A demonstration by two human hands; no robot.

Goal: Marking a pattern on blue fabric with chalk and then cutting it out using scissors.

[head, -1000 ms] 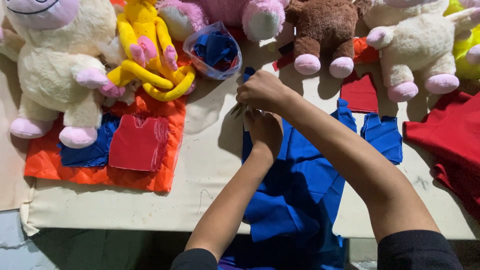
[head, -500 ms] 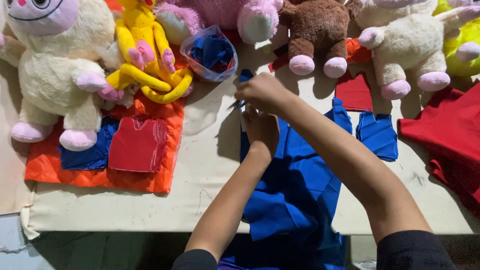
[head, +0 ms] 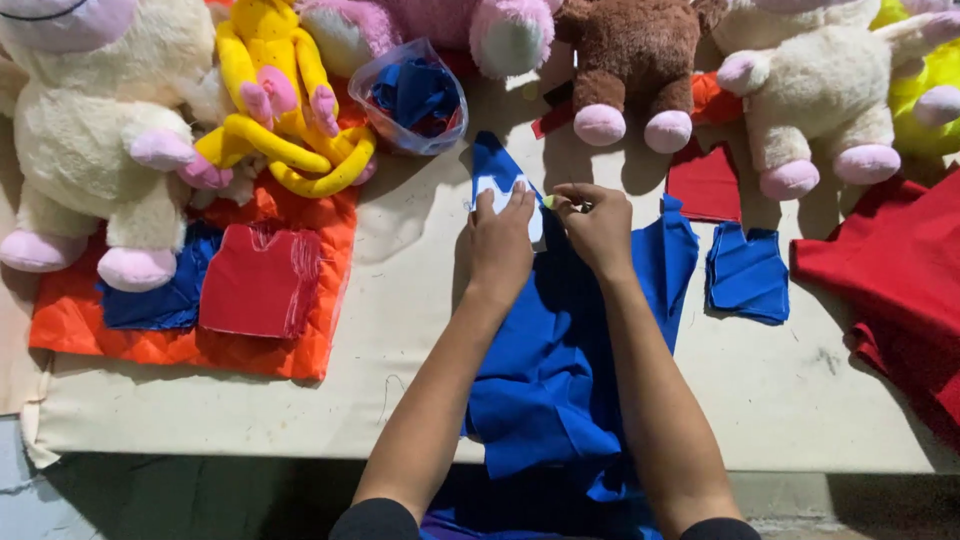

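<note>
At the middle of the beige table [head: 420,330], your left hand [head: 500,245] lies palm down with fingers stretched flat, pressing a small white pattern piece [head: 497,192] onto the blue fabric [head: 560,370]. Your right hand [head: 597,228] sits just beside it, fingers curled and pinched on a small yellowish marker [head: 549,201] whose tip meets the edge of the pattern piece. The blue fabric runs from the pattern piece down between your forearms and over the near table edge. To the right lies a small cut blue piece [head: 747,272], with a dark red piece [head: 705,180] above it and a large red cloth [head: 900,270] at the far right. To the left, a red vest piece [head: 262,280] rests on an orange quilted mat [head: 180,345]. A clear bag of scraps [head: 412,97] stands above your hands. Plush toys line the far edge: cream [head: 90,130], yellow [head: 275,100], brown [head: 630,60].
</note>
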